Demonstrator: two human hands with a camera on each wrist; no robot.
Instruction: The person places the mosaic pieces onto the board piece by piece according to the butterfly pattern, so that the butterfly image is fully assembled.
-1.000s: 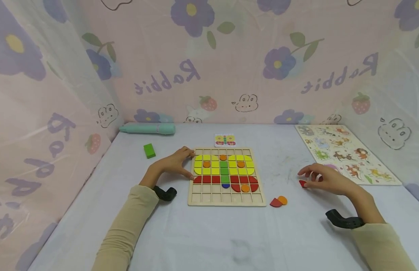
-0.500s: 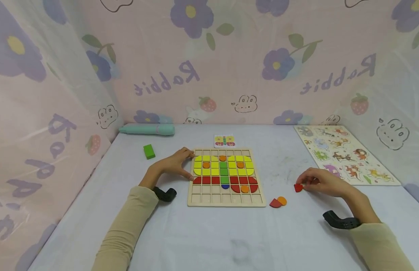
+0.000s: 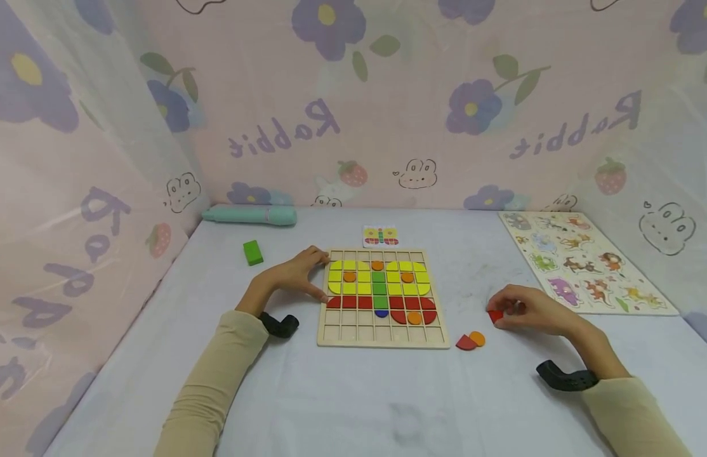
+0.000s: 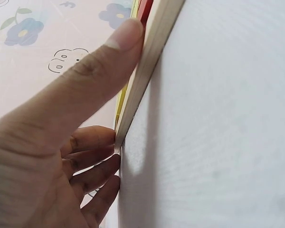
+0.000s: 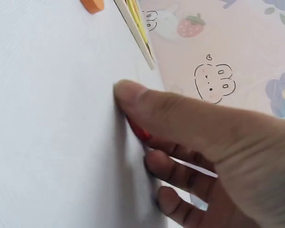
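In the head view, a wooden grid board [image 3: 342, 333] carries yellow, green, red, orange and blue pieces. My left hand [image 3: 293, 276] rests at its left edge, thumb and fingertips spread along the side. The left wrist view shows the thumb [image 4: 90, 71] touching the board's rim [image 4: 149, 61], the fingers loosely bent against the edge farther along. To the right of the board, my right hand [image 3: 527, 309] pinches a red piece [image 3: 494, 315] just above or on the table; its shape is mostly hidden. A red quarter-circle piece [image 3: 466, 343] and an orange round piece [image 3: 476, 338] lie between that hand and the board.
A small pattern card [image 3: 380, 237] lies behind the board. At the left are a green block [image 3: 253, 252] and a teal pen-like tube [image 3: 251, 215]. An animal picture board [image 3: 588, 263] lies at the right. A patterned curtain [image 3: 388, 127] closes off the back and left.
The right hand has closed its thumb and fingers on the red piece and moved left with it, nearer the board. The left hand has stayed at the board's edge.
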